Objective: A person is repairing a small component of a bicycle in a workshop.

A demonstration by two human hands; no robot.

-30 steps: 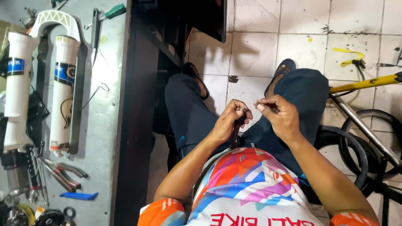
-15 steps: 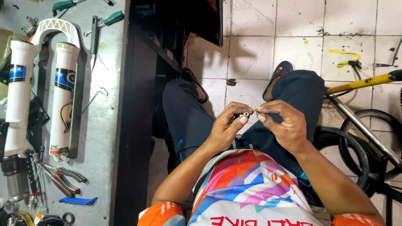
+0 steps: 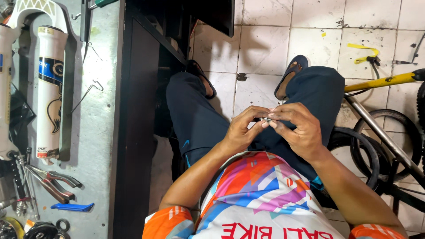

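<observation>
I sit above a white tiled floor (image 3: pixel 261 48) in dark trousers and a bright jersey. My left hand (image 3: pixel 241 130) and my right hand (image 3: pixel 296 128) meet over my lap, fingertips pinched together on a small metal part (image 3: pixel 267 119). The part is tiny and mostly hidden by my fingers, so I cannot tell its exact shape. Both hands grip it at once.
A grey workbench (image 3: pixel 97 132) stands at left with a white bicycle suspension fork (image 3: pixel 48 88), pliers (image 3: pixel 55 181), a blue tyre lever (image 3: pixel 73 206) and small rings. A yellow bicycle frame (image 3: pixel 385 82) and tyres (image 3: pixel 394 141) crowd the right. A dark shelf frame (image 3: pixel 137 110) borders the bench.
My hands have drawn closer together, and the fingertips now touch around the small part. The view has shifted slightly down the bench.
</observation>
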